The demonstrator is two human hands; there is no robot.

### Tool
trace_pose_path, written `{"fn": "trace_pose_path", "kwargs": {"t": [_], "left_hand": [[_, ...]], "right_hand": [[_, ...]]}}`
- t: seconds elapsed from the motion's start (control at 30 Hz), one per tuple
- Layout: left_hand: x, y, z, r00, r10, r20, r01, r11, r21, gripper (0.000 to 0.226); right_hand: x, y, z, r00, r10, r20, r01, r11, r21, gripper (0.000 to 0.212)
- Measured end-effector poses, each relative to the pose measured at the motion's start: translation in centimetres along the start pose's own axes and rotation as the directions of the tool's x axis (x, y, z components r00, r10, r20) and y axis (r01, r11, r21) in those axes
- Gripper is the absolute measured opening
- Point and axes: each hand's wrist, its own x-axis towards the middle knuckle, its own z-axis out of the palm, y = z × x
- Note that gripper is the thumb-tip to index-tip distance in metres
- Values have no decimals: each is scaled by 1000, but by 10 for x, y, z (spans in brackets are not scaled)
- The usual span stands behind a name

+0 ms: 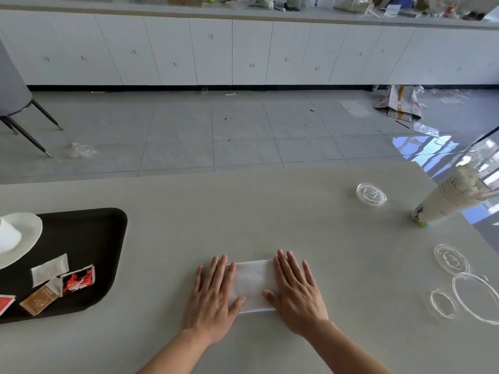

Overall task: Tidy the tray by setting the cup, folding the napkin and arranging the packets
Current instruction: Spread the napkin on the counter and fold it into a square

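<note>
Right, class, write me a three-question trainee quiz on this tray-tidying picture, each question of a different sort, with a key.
1. True or false: the napkin lies on the black tray.
2. Multiple choice: what are the left hand and right hand doing? A) lifting the cup B) pressing flat on the napkin C) sorting packets
3. Fill in: the red packet lies on the ____.

Key:
1. False; it lies on the table, right of the tray.
2. B
3. tray
</note>
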Motion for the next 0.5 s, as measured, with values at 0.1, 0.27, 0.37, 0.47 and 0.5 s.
{"fn": "trace_pose_path", "kwargs": {"t": [0.1, 0.27, 0.37, 0.47, 0.5], "left_hand": [[-1, -1, 2, 1000, 6, 8, -6, 1000, -11, 75], [3, 1, -4, 997, -24, 73, 26, 999, -24, 77], [3, 2, -10, 990, -82, 118, 90, 993, -71, 78], [-5, 5, -21, 969, -235, 71, 245, 931, -272, 79], [-8, 6, -25, 952, -301, 61, 304, 898, -319, 78]], "right_hand": [[0, 1, 1, 1000, -4, 5, 4, 1000, 16, 83], [-1, 0, -2, 999, 2, 38, -2, 1000, 1, 85], [3, 0, -7, 998, -10, 68, 12, 1000, -24, 86], [4, -4, -15, 998, 6, 65, -6, 1000, -11, 85], [3, -8, -19, 999, 9, 38, -9, 1000, 3, 83]]}}
